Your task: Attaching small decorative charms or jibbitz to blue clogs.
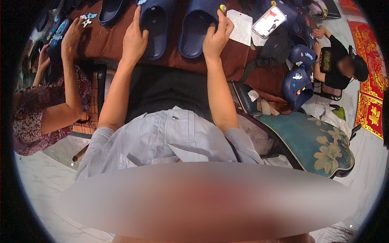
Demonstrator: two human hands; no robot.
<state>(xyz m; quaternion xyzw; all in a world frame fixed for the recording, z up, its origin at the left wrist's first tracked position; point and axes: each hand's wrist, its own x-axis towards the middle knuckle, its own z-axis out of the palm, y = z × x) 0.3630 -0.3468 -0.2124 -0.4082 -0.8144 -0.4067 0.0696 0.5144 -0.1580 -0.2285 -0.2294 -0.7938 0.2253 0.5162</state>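
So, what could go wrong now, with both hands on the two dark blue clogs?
The right hand pinches a small yellow charm at the rim of the right clog; it may slip from the fingertips and drop inside. The left hand only rests on the left clog, which could slide on the brown table. A co-worker's hand works nearby, so elbows may bump.

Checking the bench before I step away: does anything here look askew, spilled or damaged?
Nothing stands out. The left hand rests on one navy clog, and the right hand holds a small yellow piece at the rim of the second clog. Both lie flat on the brown table, undamaged.
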